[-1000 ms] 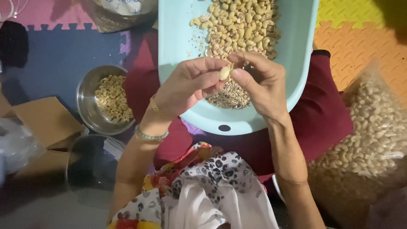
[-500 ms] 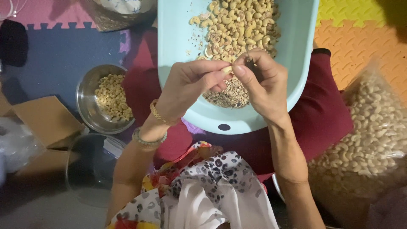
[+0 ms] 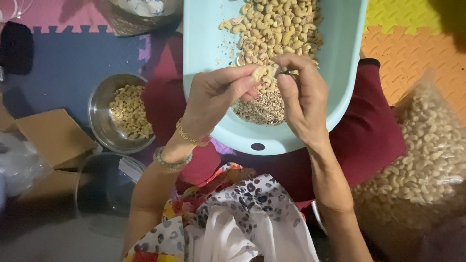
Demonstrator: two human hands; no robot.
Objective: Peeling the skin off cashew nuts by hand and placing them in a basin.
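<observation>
My left hand pinches a pale cashew nut between thumb and fingers, above a light blue plastic tray resting on my lap. My right hand meets it at the nut, its fingers closed around a small dark tool whose tip touches the nut. The tray holds a heap of cashews at its far end and a pile of brown skin scraps under my hands.
A steel bowl with peeled cashews sits at the left on foam floor mats. A clear plastic bag of cashews lies at the right. Cardboard and a glass bowl are at lower left.
Both hands have shifted slightly up the tray. The nut has turned in my left fingers, and the right hand's tool tip now shows at the nut.
</observation>
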